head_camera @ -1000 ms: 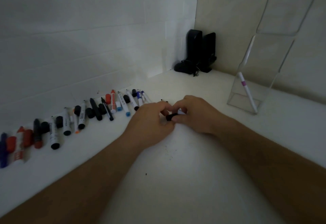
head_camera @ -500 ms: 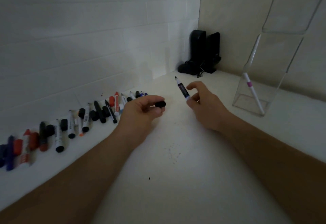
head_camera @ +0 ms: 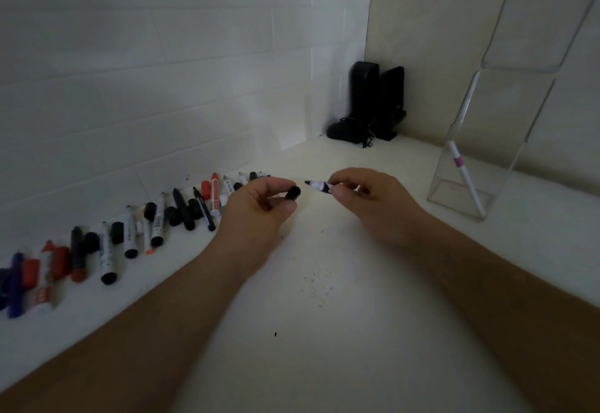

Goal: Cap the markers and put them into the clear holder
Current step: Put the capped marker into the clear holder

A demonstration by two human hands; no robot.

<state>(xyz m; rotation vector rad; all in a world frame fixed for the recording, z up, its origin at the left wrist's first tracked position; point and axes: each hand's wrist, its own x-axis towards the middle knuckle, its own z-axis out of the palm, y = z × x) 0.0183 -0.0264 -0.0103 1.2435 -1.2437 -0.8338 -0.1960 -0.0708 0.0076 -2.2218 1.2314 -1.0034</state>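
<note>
My left hand (head_camera: 259,206) pinches a small black cap (head_camera: 293,193) between thumb and fingers, its open end facing right. My right hand (head_camera: 368,200) grips an uncapped marker (head_camera: 319,186) with a white and dark barrel, lying almost level, its tip pointing left at the cap. A small gap separates tip and cap. The clear holder (head_camera: 506,113) stands at the right against the wall, with one pink-banded white marker (head_camera: 465,177) leaning inside it. A row of loose markers and caps (head_camera: 156,224) lies along the wall at the left.
Two black speaker-like boxes (head_camera: 373,104) with a cable stand in the far corner. The white tabletop (head_camera: 324,331) has small dark specks in front of my hands. White tiled wall on the left, beige wall on the right.
My hands, joined at first, came apart with cap and marker. My right hand has since lowered the marker from upright to nearly level, its tip now aimed at the cap.
</note>
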